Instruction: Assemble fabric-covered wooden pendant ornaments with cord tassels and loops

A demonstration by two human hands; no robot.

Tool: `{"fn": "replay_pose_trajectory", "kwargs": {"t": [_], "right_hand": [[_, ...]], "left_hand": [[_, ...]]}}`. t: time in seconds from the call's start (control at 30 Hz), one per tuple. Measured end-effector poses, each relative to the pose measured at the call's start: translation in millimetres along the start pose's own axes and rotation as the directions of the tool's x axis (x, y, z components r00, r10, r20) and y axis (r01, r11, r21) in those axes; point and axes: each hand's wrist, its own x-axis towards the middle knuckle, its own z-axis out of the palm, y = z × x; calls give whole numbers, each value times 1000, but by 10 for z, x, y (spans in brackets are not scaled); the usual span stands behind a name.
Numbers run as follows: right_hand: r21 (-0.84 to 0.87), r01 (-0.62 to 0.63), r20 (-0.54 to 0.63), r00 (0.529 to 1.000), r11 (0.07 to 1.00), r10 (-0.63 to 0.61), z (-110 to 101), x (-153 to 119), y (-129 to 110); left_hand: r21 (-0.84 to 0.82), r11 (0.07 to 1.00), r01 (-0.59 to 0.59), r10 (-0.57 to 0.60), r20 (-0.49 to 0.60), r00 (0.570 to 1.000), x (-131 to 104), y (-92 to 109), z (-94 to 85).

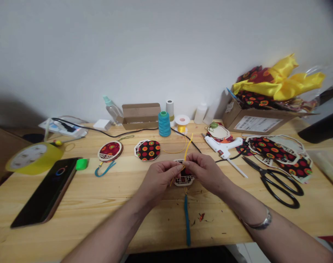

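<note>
Both hands meet near the middle of the table, fingertips pinched together on a thin yellow cord [189,145]. My left hand [162,175] is closed on the cord, and a short end hangs below its fingers. My right hand [201,168] pinches the same cord, whose other end sticks up above it. Beneath the fingers lies a fabric ornament [185,180] with a white lattice frame, partly hidden by the hands. From its lower edge a blue tassel [187,219] stretches toward me, joined by a yellow loop.
Black scissors [275,180], a white glue gun [223,146] and patterned pieces [281,153] lie right. Behind stand a blue thread cone [164,125] and a yellow cord spool [182,124]. Left are a round ornament [109,150], a phone [46,193] and yellow tape [35,157].
</note>
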Motion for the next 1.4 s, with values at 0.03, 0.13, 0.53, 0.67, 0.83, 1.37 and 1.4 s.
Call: {"fn": "replay_pose_trajectory", "kwargs": {"t": [0.03,0.13,0.53,0.67,0.83,1.37,1.4], "right_hand": [[-33,16,-7,1000,999,-16,-7,1,1],[-123,66,-29,997,990,-70,-21,4,8],[-200,120,-46,990,972,-132,-19,-19,0],[-199,131,-57,988,971,-145,-28,-17,-6],[-177,137,-58,987,975,-150,-38,-17,3],[-16,74,-105,992,997,-75,1,16,64],[12,58,-102,993,998,-57,9,18,63]], "left_hand": [[4,1000,7,-7,-2,1000,-1,10,1],[-9,1000,14,-14,13,1000,0,14,-3],[136,986,-97,104,-42,994,-42,32,16],[130,987,-100,101,-5,995,-55,48,32],[166,981,-104,99,37,994,-57,41,29],[766,263,-587,663,299,687,-78,-126,30],[780,234,-580,660,311,684,-76,-137,26]]}}
